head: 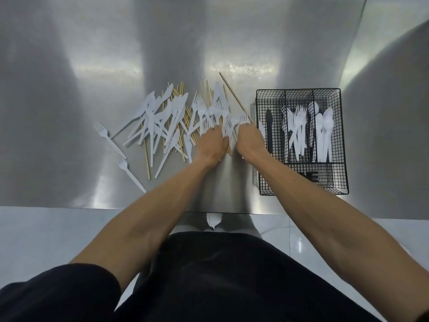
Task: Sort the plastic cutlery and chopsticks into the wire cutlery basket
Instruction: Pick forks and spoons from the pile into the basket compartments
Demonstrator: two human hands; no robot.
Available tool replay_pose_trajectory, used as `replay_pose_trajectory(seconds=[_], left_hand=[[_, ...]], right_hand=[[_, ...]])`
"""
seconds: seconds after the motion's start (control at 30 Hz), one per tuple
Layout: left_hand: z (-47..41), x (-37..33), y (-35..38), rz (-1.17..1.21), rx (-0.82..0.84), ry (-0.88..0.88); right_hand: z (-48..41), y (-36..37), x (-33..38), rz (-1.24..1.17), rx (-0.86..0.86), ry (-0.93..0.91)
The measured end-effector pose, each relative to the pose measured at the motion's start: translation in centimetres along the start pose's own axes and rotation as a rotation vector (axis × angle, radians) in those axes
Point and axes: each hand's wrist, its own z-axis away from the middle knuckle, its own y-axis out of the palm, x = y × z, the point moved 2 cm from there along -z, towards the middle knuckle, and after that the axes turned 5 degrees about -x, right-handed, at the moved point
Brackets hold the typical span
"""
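At the far left of the steel table, two white forks are seen lying apart from the rest, one nearer the table edge than the other. To their right, a loose pile of white plastic knives, forks and wooden chopsticks is spread across the tabletop, with pieces crossed over one another. Its right end is made up mostly of forks.

The left hand is set down on that right end of the pile, knuckles up, with the fingers curled down among the fork handles. Whether anything is pinched cannot be told, since the fingertips are hidden. Just beside it, the right hand is held the same way, fingers bent under and out of sight, so its grip cannot be told either. A fork head is seen just past its knuckles. A single long chopstick runs diagonally from the far side down to this hand.

At the right, close to the right hand, the black wire basket stands on the table. A black knife lies in its left compartment, white forks are gathered in the middle one, and white spoons in the right one.
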Motion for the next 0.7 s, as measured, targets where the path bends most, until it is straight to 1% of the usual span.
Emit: replay_pose_trajectory(seconds=[0.07,0.17,0.3,0.47,0.57,0.63,0.7], left_hand=[[0.0,-0.4,-0.2,-0.019,0.008,-0.017],[-0.2,-0.7,-0.4,-0.016,0.024,-0.042],[-0.3,-0.8,-0.7,0.024,0.033,-0.044],[0.2,-1.0,-1.8,0.155,-0.039,-0.037],[0.5,-0.2,-1.8,0.274,-0.075,-0.088],[0.5,0.5,-1.9,0.377,-0.115,-0.145],[0.3,1.1,-2.1,0.431,-0.154,-0.204]], right_hand=[[-0.2,0.3,0.0,-0.03,0.009,0.021],[-0.7,0.6,-0.4,-0.147,0.01,0.088],[-0.6,0.2,-0.5,-0.227,0.031,0.138],[-0.1,0.3,0.5,-0.39,-0.055,0.276],[-0.2,0.5,0.9,-0.48,-0.053,0.329],[-0.4,0.6,0.9,-0.516,-0.061,0.333],[-0.8,0.7,0.9,-0.519,-0.073,0.288]])
